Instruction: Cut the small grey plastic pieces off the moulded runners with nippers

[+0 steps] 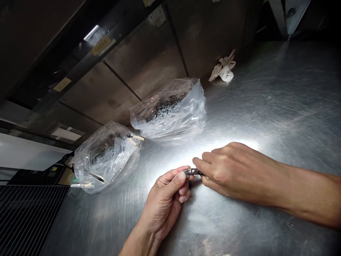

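Note:
Between thumb and fingers, my left hand (170,192) pinches a small grey part (187,174), mostly covered by the fingertips. My right hand (226,170) is wrapped round a pair of nippers (195,171) whose metal jaws meet the grey part; the handles are largely hidden in the palm. Both hands are above the metal table (239,227). Beyond them lies a clear plastic bag (183,121) with many small grey pieces (166,108) inside. A second clear bag (112,167), to its left, also holds small grey bits.
Pale-handled pliers (137,138) rest at the edge of the left bag, and a slim dark-tipped tool (97,177) lies on its front. A crumpled white cloth (223,69) sits at the back. Metal panels (144,64) rise behind the bags; a dark slatted surface (29,220) is at far left.

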A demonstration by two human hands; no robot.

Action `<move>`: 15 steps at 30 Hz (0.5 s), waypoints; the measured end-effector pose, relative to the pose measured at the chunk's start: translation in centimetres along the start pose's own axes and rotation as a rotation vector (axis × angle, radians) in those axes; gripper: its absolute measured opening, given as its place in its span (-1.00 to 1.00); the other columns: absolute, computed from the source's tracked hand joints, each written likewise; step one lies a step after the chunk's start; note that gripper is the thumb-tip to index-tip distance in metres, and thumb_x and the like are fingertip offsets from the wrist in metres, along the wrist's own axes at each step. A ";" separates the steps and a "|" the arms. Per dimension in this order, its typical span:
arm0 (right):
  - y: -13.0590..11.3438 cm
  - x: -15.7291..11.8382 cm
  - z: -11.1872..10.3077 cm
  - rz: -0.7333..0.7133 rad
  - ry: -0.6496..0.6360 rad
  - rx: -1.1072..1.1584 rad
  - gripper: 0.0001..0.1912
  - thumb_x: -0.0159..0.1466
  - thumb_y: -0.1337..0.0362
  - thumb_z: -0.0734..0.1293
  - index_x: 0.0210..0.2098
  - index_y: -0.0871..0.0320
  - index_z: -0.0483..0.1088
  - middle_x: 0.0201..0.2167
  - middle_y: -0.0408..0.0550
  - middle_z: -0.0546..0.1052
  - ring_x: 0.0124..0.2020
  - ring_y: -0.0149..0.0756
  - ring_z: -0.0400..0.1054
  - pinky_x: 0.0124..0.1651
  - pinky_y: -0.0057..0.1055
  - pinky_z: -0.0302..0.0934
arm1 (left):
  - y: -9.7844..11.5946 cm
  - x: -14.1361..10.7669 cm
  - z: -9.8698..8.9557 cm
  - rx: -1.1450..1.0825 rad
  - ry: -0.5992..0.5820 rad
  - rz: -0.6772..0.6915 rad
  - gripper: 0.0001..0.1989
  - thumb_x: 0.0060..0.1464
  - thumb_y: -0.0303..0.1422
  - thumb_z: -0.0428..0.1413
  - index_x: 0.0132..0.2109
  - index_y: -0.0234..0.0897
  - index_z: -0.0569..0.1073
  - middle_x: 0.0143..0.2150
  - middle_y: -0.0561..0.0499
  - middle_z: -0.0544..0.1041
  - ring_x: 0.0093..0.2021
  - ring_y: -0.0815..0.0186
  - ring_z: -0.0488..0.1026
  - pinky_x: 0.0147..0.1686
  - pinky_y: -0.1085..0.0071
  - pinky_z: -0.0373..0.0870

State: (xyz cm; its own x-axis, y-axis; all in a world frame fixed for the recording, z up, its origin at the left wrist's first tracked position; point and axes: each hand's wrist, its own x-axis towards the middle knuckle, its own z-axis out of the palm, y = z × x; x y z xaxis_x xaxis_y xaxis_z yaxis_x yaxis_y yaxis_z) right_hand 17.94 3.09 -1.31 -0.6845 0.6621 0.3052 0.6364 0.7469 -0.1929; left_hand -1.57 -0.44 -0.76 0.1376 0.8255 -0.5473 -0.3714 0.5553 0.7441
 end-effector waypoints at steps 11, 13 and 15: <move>0.2 0.0 -0.3 -0.018 -0.059 0.074 -0.95 0.22 0.33 0.33 -0.37 0.15 0.45 -0.52 -0.12 0.51 -0.60 -0.32 0.24 -0.46 -0.32 -0.25 | 0.1 -0.1 -0.1 -0.043 0.021 -0.009 -0.79 -0.04 -0.37 0.37 -0.23 -0.37 0.65 -0.49 0.05 0.36 -0.52 0.54 0.20 -0.55 0.60 0.15; 0.3 0.0 -0.4 -0.012 -0.051 0.075 -0.93 0.21 0.31 0.33 -0.37 0.15 0.45 -0.53 -0.12 0.50 -0.60 -0.31 0.24 -0.46 -0.31 -0.26 | 0.1 -0.1 -0.2 -0.053 0.021 -0.012 -0.80 -0.03 -0.37 0.37 -0.23 -0.37 0.65 -0.50 0.07 0.34 -0.52 0.54 0.20 -0.55 0.60 0.14; 0.3 -0.1 -0.4 -0.010 -0.029 0.072 -0.93 0.20 0.29 0.33 -0.38 0.14 0.45 -0.54 -0.12 0.49 -0.60 -0.29 0.24 -0.46 -0.31 -0.26 | 0.1 -0.1 -0.2 -0.055 0.018 -0.011 -0.80 -0.04 -0.37 0.37 -0.23 -0.37 0.65 -0.50 0.07 0.34 -0.52 0.54 0.20 -0.55 0.60 0.14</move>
State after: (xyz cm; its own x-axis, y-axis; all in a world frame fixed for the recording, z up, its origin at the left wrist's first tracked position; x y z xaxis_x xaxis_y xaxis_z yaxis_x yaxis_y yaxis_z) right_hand 18.31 3.20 -1.05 -0.7015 0.6553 0.2801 0.6031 0.7553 -0.2567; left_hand -1.80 -0.48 -0.67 0.1257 0.8172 -0.5625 -0.4200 0.5575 0.7161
